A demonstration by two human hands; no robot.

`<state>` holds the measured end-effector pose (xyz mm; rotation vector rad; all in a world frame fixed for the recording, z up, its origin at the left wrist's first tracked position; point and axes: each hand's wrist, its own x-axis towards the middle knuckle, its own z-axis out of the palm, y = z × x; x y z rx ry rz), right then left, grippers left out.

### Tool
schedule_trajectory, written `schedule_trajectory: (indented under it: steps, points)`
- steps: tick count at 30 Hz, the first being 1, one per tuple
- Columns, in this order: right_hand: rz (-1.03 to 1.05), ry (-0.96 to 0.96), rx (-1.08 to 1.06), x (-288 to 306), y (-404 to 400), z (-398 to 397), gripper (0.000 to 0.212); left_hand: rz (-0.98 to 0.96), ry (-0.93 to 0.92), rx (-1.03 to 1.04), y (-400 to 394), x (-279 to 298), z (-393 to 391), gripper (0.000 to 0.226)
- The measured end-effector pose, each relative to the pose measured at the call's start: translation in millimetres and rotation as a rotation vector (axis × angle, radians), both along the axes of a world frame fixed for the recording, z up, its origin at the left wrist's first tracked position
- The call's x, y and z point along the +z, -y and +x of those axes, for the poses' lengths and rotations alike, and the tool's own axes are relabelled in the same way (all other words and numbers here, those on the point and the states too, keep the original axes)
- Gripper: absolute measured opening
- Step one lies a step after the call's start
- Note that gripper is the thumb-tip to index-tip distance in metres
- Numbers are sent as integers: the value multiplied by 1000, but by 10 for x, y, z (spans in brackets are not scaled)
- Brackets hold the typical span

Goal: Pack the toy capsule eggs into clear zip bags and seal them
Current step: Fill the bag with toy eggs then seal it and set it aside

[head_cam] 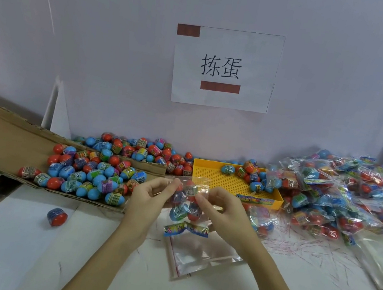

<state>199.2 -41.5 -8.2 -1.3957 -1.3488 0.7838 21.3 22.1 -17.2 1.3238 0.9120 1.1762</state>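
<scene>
While both hands pinch its mouth, the filled bag (185,204) hangs between left hand (152,195) and right hand (222,207). Uneven pressing (film looks slippery) could leave the zip gaping, spilling eggs.

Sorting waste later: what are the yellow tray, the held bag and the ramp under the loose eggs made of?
Yellow tray: apparently rigid moulded plastic with a perforated floor. Held bag: thin clear glossy plastic film, crinkled and see-through. Ramp: brown corrugated cardboard, matte with ragged edges.

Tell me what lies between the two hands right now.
In the head view, the filled zip bag hangs between left hand and right hand, both pinching its top edge.
</scene>
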Motion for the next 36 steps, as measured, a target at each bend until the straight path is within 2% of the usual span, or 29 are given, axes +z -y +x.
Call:
schedule_trajectory:
  steps: [2,4,8,11,13,15,17,20,23,26,30,33,36]
  points:
    - [-18,7,-4,34,21,-2,36,28,3,-30,-12,9,-25,21]
    - [9,10,-23,42,19,19,34,59,-10,-60,-11,21,-42,23]
    - [13,-171,-27,70,37,42,30,6,81,-9,-4,21,-20,23]
    - [-73,-225,64,90,46,44,34,-40,95,35,-19,14,-13,18]
    - [-80,-204,103,96,49,25,37,13,32,58,-38,19,-39,18]
    - [-19,-153,63,112,48,13,39,146,-91,8,-46,26,-85,15]
    - [3,-109,70,118,42,4,28,217,-177,-96,-22,29,-103,16]
    - [2,-85,62,82,34,-12,12,243,-236,-103,25,3,-32,31]
    - [29,-126,-69,48,18,21,7,165,-288,-66,2,4,-16,45]
    - [28,-198,-137,58,9,91,9,141,-253,-153,-56,-10,-72,17]
    - [-3,-195,-71,86,27,91,16,181,-223,-137,-50,12,-92,19]
    - [129,-115,-80,107,45,54,18,163,-187,-138,-65,14,-107,14]
    - [157,-168,-123,93,37,63,17,209,-196,-91,-74,8,-101,14]
